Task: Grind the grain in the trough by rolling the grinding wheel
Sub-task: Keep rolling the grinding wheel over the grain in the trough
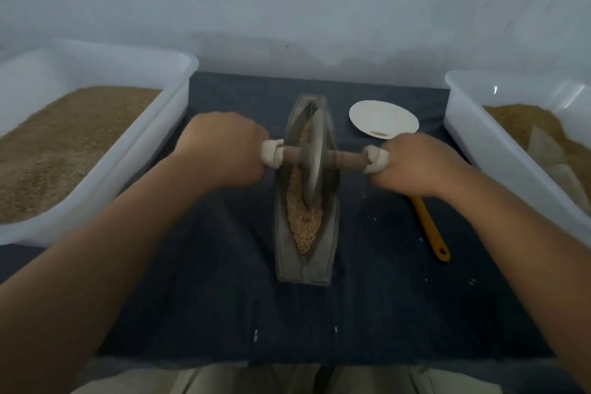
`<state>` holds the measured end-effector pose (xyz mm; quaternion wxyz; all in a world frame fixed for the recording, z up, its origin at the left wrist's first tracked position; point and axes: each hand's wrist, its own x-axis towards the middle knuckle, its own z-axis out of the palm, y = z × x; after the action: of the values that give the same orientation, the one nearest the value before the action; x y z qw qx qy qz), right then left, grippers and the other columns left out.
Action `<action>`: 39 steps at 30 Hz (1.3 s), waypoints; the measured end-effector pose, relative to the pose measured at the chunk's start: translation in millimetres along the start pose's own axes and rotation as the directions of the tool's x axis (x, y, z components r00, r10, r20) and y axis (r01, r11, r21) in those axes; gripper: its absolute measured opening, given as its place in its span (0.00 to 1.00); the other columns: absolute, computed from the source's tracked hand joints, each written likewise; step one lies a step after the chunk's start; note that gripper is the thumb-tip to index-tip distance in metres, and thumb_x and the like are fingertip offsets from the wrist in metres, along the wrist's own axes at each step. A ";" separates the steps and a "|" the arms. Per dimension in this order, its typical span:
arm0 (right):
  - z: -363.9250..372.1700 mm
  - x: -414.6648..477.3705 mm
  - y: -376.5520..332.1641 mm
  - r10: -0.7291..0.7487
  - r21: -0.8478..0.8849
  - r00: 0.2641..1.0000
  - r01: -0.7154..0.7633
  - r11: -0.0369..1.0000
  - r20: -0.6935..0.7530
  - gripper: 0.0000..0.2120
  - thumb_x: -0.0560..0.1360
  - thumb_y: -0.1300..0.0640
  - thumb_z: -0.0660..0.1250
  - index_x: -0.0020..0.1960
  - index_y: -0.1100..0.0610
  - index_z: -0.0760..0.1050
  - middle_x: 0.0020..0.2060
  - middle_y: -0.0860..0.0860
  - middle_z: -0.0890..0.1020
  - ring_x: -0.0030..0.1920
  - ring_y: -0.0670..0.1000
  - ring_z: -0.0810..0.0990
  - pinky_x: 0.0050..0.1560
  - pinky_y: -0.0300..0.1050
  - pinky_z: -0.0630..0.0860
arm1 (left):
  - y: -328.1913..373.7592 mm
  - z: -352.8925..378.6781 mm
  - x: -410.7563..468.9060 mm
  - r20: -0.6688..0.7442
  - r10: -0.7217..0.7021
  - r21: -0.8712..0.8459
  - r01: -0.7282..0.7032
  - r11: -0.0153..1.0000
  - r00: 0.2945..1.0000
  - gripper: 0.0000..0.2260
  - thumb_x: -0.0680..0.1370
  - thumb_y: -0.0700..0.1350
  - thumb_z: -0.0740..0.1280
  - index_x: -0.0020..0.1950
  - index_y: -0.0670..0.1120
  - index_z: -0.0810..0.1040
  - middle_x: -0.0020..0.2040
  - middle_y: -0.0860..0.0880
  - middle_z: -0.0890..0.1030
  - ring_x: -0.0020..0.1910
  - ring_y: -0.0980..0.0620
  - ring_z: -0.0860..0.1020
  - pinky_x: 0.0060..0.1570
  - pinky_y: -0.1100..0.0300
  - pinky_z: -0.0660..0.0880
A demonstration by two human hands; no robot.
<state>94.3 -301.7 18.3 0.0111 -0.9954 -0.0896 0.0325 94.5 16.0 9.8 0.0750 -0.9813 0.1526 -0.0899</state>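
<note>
L hand (220,150) & R hand (412,166) each grip wheel (315,153) axle ends; wheel upright in trough (287,249) grain (303,221), mid cloth (224,297).

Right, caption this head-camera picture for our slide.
Left hand and right hand grip the handle; grinding wheel stands in the trough of grain.

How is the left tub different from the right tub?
The left tub holds only brown grain; the right tub also carries a pale sheet on its load. The left tub reaches farther toward the wall than the right tub. Both are translucent white plastic, flanking the trough.
</note>
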 end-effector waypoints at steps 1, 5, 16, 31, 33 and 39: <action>1.3 11.4 -2.0 0.014 -0.017 0.995 -0.015 1.000 -0.094 0.13 0.68 0.40 0.62 0.35 0.49 0.73 0.32 0.47 0.79 0.35 0.51 0.78 0.36 0.47 0.75 | -0.5 -0.1 16.7 -0.005 -0.021 0.003 0.021 1.000 1.000 0.08 0.72 0.57 0.63 0.38 0.55 0.75 0.34 0.55 0.76 0.32 0.52 0.73 0.33 0.57 0.71; 1.8 48.3 -10.0 0.080 -0.014 0.921 -0.092 0.996 -0.380 0.09 0.72 0.49 0.66 0.36 0.53 0.74 0.32 0.47 0.76 0.32 0.51 0.72 0.33 0.44 0.68 | -4.5 -3.3 64.1 -0.074 -0.068 0.015 0.069 0.998 0.995 0.13 0.72 0.61 0.64 0.37 0.53 0.74 0.35 0.54 0.74 0.35 0.46 0.73 0.38 0.55 0.69; 2.9 -32.0 0.3 -0.140 -0.065 0.981 0.132 0.989 -0.132 0.20 0.61 0.33 0.54 0.33 0.46 0.75 0.28 0.39 0.79 0.25 0.43 0.74 0.25 0.41 0.64 | -3.0 -0.1 -36.8 -0.017 0.025 -0.034 -0.026 0.999 1.000 0.09 0.72 0.59 0.63 0.35 0.57 0.72 0.29 0.58 0.74 0.28 0.58 0.72 0.27 0.62 0.61; 6.9 2.6 3.0 -0.014 -0.055 0.999 0.012 0.998 -0.046 0.15 0.71 0.38 0.63 0.37 0.48 0.76 0.34 0.46 0.80 0.35 0.47 0.79 0.33 0.46 0.74 | 2.4 -4.6 5.7 -0.076 0.027 0.069 -0.022 0.997 0.997 0.10 0.73 0.57 0.64 0.35 0.55 0.73 0.31 0.56 0.74 0.28 0.55 0.71 0.28 0.61 0.61; 9.9 -23.2 6.1 -0.064 -0.018 0.998 0.063 0.998 -0.022 0.19 0.63 0.33 0.59 0.35 0.48 0.76 0.29 0.45 0.79 0.31 0.44 0.77 0.29 0.45 0.71 | -0.7 0.2 -21.3 -0.172 0.083 0.105 -0.065 0.992 0.982 0.13 0.72 0.59 0.66 0.31 0.56 0.70 0.26 0.58 0.69 0.24 0.59 0.66 0.26 0.65 0.56; 5.6 8.5 -6.8 -0.002 -0.060 0.971 -0.013 0.998 -0.240 0.19 0.74 0.36 0.58 0.36 0.49 0.75 0.33 0.46 0.79 0.36 0.52 0.80 0.37 0.47 0.77 | -3.8 10.3 21.2 -0.079 -0.013 0.008 0.013 1.000 0.997 0.10 0.72 0.58 0.62 0.36 0.55 0.73 0.32 0.55 0.75 0.31 0.52 0.74 0.32 0.59 0.68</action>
<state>101.1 -293.4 12.4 -0.0086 -0.9922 -0.0857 -0.0905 117.5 14.2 3.7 0.0727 -0.9776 0.1486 -0.1298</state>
